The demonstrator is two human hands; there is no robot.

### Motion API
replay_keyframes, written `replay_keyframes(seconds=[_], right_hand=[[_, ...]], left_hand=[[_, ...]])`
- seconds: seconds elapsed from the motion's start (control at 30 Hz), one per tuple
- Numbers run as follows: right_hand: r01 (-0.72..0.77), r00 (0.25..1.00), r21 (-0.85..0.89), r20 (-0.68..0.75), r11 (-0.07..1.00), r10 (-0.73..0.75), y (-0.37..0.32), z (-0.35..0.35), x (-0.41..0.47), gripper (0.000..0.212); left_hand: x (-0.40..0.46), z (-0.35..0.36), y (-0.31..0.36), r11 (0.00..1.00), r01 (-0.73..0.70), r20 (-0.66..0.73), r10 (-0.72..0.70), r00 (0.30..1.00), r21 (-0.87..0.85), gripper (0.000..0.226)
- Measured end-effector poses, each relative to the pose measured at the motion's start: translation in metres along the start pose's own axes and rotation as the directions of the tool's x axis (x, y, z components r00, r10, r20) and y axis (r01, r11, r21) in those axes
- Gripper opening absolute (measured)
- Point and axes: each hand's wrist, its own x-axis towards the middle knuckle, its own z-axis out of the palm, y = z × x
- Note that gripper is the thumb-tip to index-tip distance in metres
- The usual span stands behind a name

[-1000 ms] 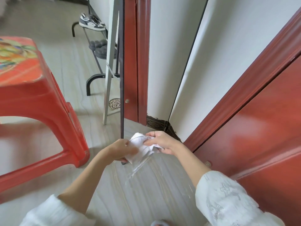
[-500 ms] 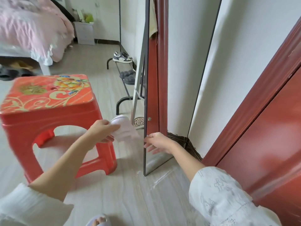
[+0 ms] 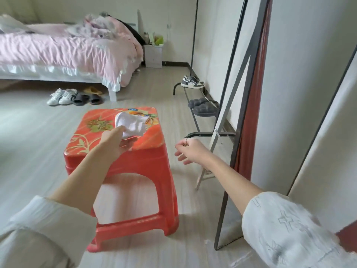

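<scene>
Head view: the left hand [image 3: 116, 142] pinches the white cloth [image 3: 131, 123] in its fingers just over the red stool [image 3: 149, 139], the right hand [image 3: 190, 150] loosely curled and empty alongside, so best lower it flat mid-seat before letting go.

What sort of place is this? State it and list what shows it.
Most likely a bedroom in a home: a bed with rumpled pink bedding, a low shoe rack holding sneakers and slippers, and a full-length standing mirror beside it.
</scene>
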Motion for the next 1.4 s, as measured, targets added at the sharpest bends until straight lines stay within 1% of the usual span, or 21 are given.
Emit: replay_keyframes(seconds=[0.13, 0.2, 0.3, 0.33, 0.4, 0.47, 0.53, 0.57, 0.7, 0.77, 0.83, 0.93, 1.0, 1.03, 1.07, 1.1, 1.17, 1.2, 1.27, 1.33, 1.4], right_hand=[[-0.025, 1.000, 0.021, -0.005, 0.999, 0.026, 0.010, 0.003, 0.052, 0.014], [-0.077, 0.997, 0.028, 0.032, 0.997, 0.076, 0.018, 0.004, 0.059, 0.015], [-0.169, 0.979, 0.021, 0.120, 0.985, 0.165, 0.016, -0.005, 0.047, 0.014], [-0.197, 0.970, 0.015, 0.148, 0.980, 0.193, 0.008, -0.013, 0.040, 0.013], [-0.240, 0.959, 0.019, 0.161, 0.971, 0.234, -0.018, -0.036, 0.025, 0.013], [-0.272, 0.950, 0.027, 0.170, 0.962, 0.264, -0.049, -0.060, 0.010, 0.018], [-0.303, 0.939, 0.022, 0.174, 0.953, 0.295, -0.085, -0.088, -0.004, 0.023], [-0.316, 0.936, 0.022, 0.172, 0.949, 0.308, -0.102, -0.101, -0.010, 0.023], [-0.353, 0.919, -0.020, 0.180, 0.935, 0.351, -0.190, -0.164, -0.042, 0.024], [-0.362, 0.907, -0.038, 0.218, 0.932, 0.361, -0.236, -0.193, -0.058, 0.023], [-0.348, 0.915, -0.046, 0.203, 0.936, 0.350, -0.290, -0.229, -0.074, 0.024], [-0.266, 0.961, -0.065, 0.059, 0.962, 0.270, -0.365, -0.279, -0.099, 0.025], [-0.204, 0.974, -0.089, -0.115, 0.975, 0.193, -0.402, -0.307, -0.111, 0.026], [-0.166, 0.963, -0.104, -0.231, 0.981, 0.138, -0.423, -0.323, -0.115, 0.027], [-0.134, 0.933, -0.120, -0.351, 0.984, 0.084, -0.438, -0.335, -0.120, 0.028], [-0.100, 0.877, -0.148, -0.479, 0.984, 0.018, -0.457, -0.349, -0.124, 0.024], [-0.042, 0.731, -0.221, -0.671, 0.974, -0.121, -0.487, -0.366, -0.130, 0.015], [-0.004, 0.650, -0.263, -0.734, 0.965, -0.197, -0.502, -0.374, -0.131, 0.017], [0.035, 0.531, -0.341, -0.790, 0.939, -0.307, -0.528, -0.383, -0.129, 0.037], [0.000, 0.517, -0.404, -0.783, 0.915, -0.345, -0.548, -0.388, -0.119, 0.065], [-0.071, 0.555, -0.417, -0.771, 0.906, -0.312, -0.559, -0.390, -0.104, 0.089]], left_hand=[[0.037, 0.007, -0.002, 0.995, 0.079, -0.102, -0.073, 0.992, 0.057, 0.020], [0.042, 0.008, -0.001, 0.978, 0.149, -0.173, -0.123, 0.977, 0.144, 0.023], [0.040, 0.008, 0.008, 0.929, 0.286, -0.229, -0.232, 0.945, 0.236, 0.050], [0.035, 0.012, 0.018, 0.908, 0.327, -0.241, -0.267, 0.933, 0.263, 0.052], [0.021, 0.028, 0.051, 0.865, 0.367, -0.265, -0.286, 0.921, 0.341, 0.047], [0.002, 0.049, 0.088, 0.840, 0.329, -0.213, -0.260, 0.942, 0.431, 0.035], [-0.022, 0.071, 0.128, 0.807, 0.257, -0.084, -0.251, 0.964, 0.532, 0.017], [-0.033, 0.081, 0.146, 0.798, 0.218, -0.024, -0.247, 0.969, 0.562, 0.015], [-0.079, 0.115, 0.232, 0.777, 0.075, 0.197, -0.249, 0.948, 0.625, 0.020], [-0.100, 0.129, 0.274, 0.769, 0.033, 0.261, -0.256, 0.931, 0.638, 0.021], [-0.121, 0.145, 0.328, 0.767, -0.024, 0.315, -0.235, 0.920, 0.641, 0.021], [-0.144, 0.166, 0.402, 0.759, -0.141, 0.409, -0.177, 0.895, 0.636, 0.020], [-0.153, 0.178, 0.439, 0.748, -0.223, 0.471, -0.134, 0.872, 0.625, 0.020], [-0.156, 0.185, 0.462, 0.742, -0.275, 0.505, -0.098, 0.857, 0.611, 0.020], [-0.159, 0.190, 0.477, 0.738, -0.317, 0.531, -0.066, 0.845, 0.596, 0.021], [-0.162, 0.196, 0.495, 0.734, -0.359, 0.555, -0.030, 0.832, 0.577, 0.021], [-0.168, 0.203, 0.516, 0.721, -0.416, 0.582, 0.022, 0.813, 0.554, 0.023], [-0.170, 0.206, 0.526, 0.711, -0.451, 0.588, 0.066, 0.806, 0.539, 0.024], [-0.174, 0.207, 0.539, 0.692, -0.521, 0.575, 0.185, 0.797, 0.500, 0.025], [-0.177, 0.205, 0.549, 0.679, -0.566, 0.549, 0.278, 0.788, 0.468, 0.026], [-0.178, 0.202, 0.558, 0.672, -0.593, 0.540, 0.328, 0.775, 0.443, 0.025]])
